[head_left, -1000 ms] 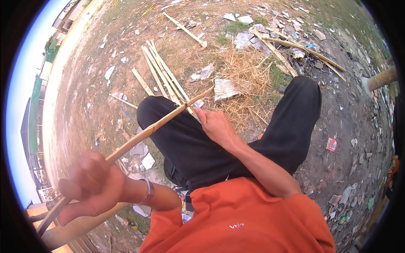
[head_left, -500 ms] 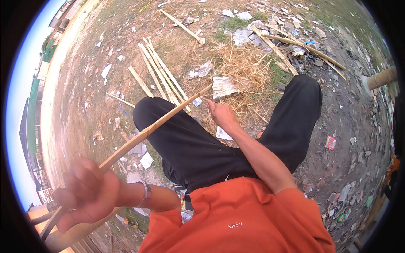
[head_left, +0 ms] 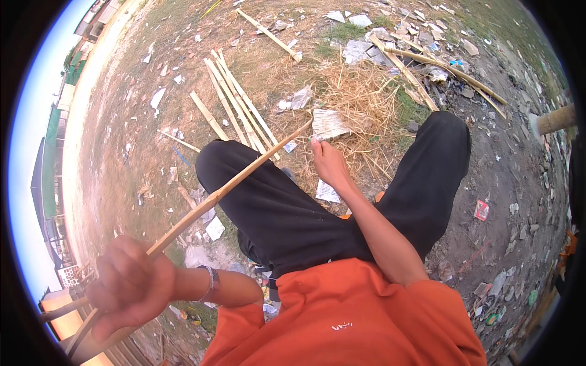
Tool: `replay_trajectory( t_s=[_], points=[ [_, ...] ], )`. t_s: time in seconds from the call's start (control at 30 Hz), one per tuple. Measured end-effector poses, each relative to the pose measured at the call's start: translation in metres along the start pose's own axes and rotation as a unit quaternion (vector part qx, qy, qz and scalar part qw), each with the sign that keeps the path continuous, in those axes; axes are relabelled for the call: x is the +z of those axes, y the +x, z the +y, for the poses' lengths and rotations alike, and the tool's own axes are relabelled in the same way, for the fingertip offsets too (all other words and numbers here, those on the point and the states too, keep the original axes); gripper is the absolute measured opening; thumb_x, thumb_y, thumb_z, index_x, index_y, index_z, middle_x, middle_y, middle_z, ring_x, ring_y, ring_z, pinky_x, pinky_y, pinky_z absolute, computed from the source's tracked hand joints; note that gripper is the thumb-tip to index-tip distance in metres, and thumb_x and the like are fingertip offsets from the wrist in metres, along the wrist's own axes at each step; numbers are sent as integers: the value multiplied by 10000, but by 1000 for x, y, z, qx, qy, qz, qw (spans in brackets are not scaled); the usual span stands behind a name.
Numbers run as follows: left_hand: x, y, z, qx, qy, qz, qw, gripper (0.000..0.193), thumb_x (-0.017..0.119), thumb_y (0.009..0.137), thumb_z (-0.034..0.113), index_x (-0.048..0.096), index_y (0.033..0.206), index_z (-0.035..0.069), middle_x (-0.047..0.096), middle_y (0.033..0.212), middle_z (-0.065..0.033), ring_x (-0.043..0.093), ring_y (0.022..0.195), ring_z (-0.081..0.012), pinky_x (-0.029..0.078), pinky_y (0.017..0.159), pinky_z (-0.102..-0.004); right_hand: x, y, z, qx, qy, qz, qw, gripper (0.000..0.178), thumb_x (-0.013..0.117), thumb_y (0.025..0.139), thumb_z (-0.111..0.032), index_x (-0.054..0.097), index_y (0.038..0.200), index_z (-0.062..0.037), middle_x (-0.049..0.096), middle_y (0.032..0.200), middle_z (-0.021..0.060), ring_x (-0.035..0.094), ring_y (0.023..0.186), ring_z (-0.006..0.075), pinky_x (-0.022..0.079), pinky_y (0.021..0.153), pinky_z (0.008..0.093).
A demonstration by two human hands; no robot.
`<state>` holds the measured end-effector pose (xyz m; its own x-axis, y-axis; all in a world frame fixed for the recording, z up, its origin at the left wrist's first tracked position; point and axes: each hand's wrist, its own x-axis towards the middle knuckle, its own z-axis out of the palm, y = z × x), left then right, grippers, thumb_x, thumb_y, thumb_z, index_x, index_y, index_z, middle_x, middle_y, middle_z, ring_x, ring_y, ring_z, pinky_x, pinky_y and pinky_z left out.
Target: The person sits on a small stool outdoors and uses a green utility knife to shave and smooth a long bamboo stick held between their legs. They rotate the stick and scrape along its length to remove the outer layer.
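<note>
My left hand (head_left: 131, 282), with a bracelet (head_left: 210, 285) at the wrist, is wrapped round a long bamboo strip (head_left: 210, 199). The strip slants from the lower left across my left knee, and its thin far end reaches toward the middle. Close beside that end is my right hand (head_left: 331, 163), its fingers curled in and its thumb pointing forward. Whatever the right hand may hold is hidden, and I cannot tell whether it touches the strip. Both legs, in black trousers (head_left: 281, 207), are spread with knees bent.
Split bamboo strips (head_left: 235, 100) lie beyond my left knee. Straw-like shavings (head_left: 363, 100) and a flat whitish scrap (head_left: 328, 124) lie between the knees. Longer bamboo pieces (head_left: 445, 64) rest over rubble at the far right. A thick pole (head_left: 557, 119) juts in at the right edge.
The strip's far end looks straighter than before, when it bent up at the tip. My right hand has shifted slightly forward along it. My left hand keeps its grip.
</note>
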<state>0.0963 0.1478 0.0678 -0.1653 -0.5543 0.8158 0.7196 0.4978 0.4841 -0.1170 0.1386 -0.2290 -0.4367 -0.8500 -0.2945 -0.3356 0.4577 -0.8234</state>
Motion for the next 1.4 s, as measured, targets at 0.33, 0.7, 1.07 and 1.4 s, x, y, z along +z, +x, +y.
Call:
replay_trajectory(
  t_s=[0.33, 0.7, 1.07, 1.4],
  points=[
    [7, 0, -6, 4, -4, -41, 999, 554, 591, 887, 503, 305, 538, 180, 213, 381, 98, 144, 317, -9, 95, 332, -176, -35, -79, -82, -207, -23, -40, 977, 552, 420, 972, -431, 592, 686, 9, 559, 561, 242, 580, 568, 441, 473, 537, 500],
    [2, -11, 2, 31, 55, -8, 998, 563, 593, 883, 511, 307, 535, 173, 212, 386, 101, 141, 315, -13, 110, 321, -171, -30, -76, -64, -176, -81, -28, 981, 549, 412, 969, -444, 647, 750, 1, 598, 636, 267, 609, 665, 458, 491, 639, 518],
    [0, -8, -2, 30, 16, -17, 999, 557, 590, 894, 488, 309, 532, 172, 223, 377, 102, 147, 311, -4, 106, 321, -170, -41, -88, -77, -172, -80, -82, 978, 589, 363, 984, -443, 664, 759, 10, 597, 661, 271, 587, 668, 462, 473, 652, 513],
    [8, 1, -10, -36, -102, -172, 979, 554, 582, 907, 470, 324, 521, 168, 216, 386, 97, 157, 305, -13, 115, 323, -176, -51, -86, -83, -165, -128, -91, 974, 583, 378, 981, -447, 665, 763, 10, 595, 638, 264, 598, 654, 452, 482, 636, 513]
  ],
)
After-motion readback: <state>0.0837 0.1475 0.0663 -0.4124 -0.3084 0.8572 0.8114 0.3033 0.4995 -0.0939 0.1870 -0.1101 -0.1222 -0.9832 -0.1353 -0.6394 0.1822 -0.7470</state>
